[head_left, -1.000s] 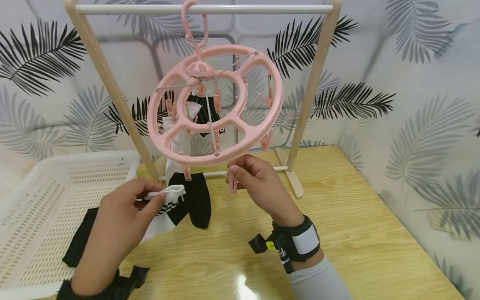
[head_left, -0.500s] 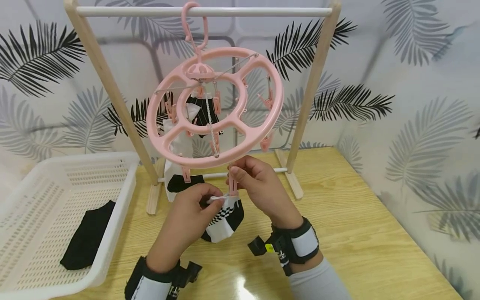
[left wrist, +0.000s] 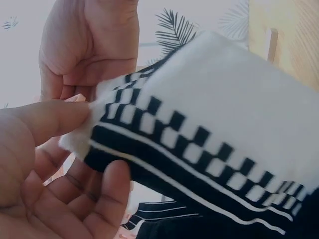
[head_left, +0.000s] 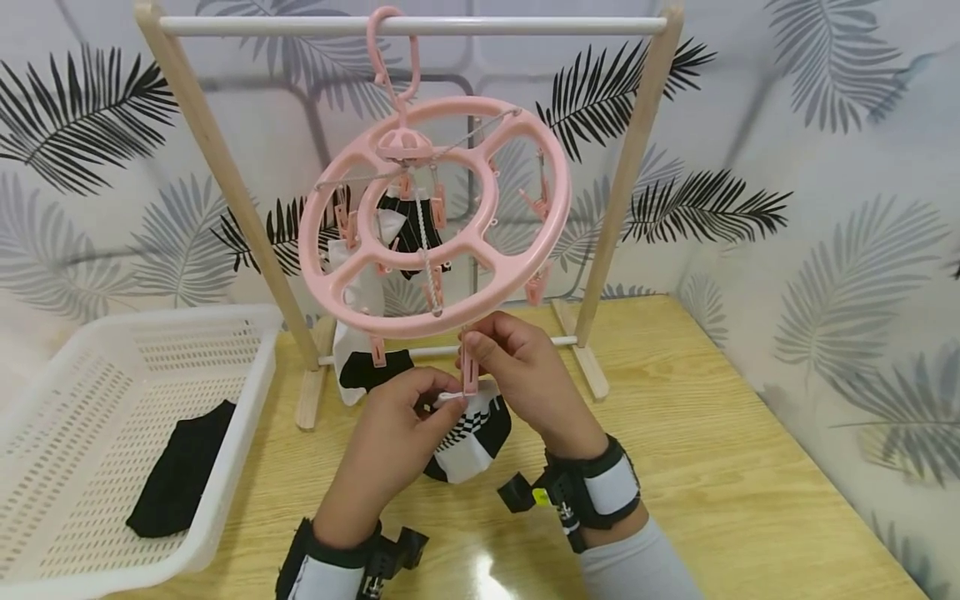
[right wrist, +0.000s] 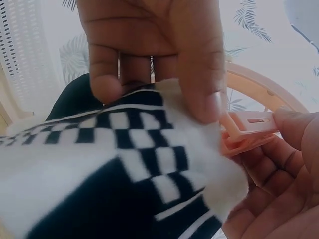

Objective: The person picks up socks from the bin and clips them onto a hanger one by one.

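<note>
Between thumb and fingers, my left hand (head_left: 408, 417) pinches the white cuff of a black-and-white checkered sock (head_left: 465, 450), which hangs below it. My right hand (head_left: 521, 367) pinches a pink clothespin (head_left: 470, 371) by its upper end. That clothespin dangles from the rim of a round pink drying hanger (head_left: 495, 287). In the right wrist view the tip of the clothespin (right wrist: 249, 127) meets the white cuff (right wrist: 214, 159). Whether its tips lie around the fabric I cannot tell. The checkered band of the sock (left wrist: 174, 134) shows broadly in the left wrist view.
A wooden rack with a white bar (head_left: 525, 27) carries the hanger. Other pink clothespins (head_left: 535, 287) hang around it, and white-and-black socks (head_left: 360, 292) hang at its left and back. A white basket (head_left: 262, 392) holding a black cloth item (head_left: 183, 475) stands on the left of the table (head_left: 675, 467).
My left hand has carried the checkered sock rightward, from beside the basket to the clothespin. My right hand has stayed on the clothespin, almost in place.
</note>
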A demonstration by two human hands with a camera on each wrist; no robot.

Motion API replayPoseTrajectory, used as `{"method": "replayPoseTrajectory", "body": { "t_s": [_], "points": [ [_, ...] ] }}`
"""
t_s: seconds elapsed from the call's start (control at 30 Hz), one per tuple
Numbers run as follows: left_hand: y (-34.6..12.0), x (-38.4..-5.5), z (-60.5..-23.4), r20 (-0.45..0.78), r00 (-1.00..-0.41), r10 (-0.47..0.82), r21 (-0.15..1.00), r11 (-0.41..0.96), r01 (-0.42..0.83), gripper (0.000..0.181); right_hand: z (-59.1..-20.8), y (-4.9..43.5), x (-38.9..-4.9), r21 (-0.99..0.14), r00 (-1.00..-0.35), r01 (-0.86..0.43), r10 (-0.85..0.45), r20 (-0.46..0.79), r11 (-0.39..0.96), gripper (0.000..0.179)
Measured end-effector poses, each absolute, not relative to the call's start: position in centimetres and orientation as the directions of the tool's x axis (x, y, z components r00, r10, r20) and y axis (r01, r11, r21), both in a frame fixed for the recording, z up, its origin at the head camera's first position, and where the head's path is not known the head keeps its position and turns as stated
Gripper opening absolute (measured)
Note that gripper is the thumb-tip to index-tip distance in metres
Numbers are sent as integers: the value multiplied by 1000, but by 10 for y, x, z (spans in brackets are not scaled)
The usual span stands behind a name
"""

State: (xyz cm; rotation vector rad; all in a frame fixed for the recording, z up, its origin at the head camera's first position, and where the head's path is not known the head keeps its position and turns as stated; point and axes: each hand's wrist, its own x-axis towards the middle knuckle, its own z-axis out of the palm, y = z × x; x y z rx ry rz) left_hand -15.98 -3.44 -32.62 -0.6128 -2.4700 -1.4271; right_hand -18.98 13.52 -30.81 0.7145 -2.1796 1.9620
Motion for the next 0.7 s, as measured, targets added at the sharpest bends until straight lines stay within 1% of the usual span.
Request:
{"method": "replayPoseTrajectory", "body": {
  "t_s": [0.3, 0.5, 0.7],
  "points": [
    [-36, -160, -326, 464, -861, 207, 779, 366, 508, 8, -307, 133, -189, -903, -873, -429, -273, 403, 39, 24],
    [-36, -161, -328, 479, -858, 187, 783, 351, 514, 7, -309, 133, -190, -897, -866, -440, -282, 413, 38, 25],
    [-35, -161, -329, 496, -853, 166, 773, 364, 520, 9, -309, 134, -188, -894, -851, -447, -322, 414, 30, 24]
  ]
}}
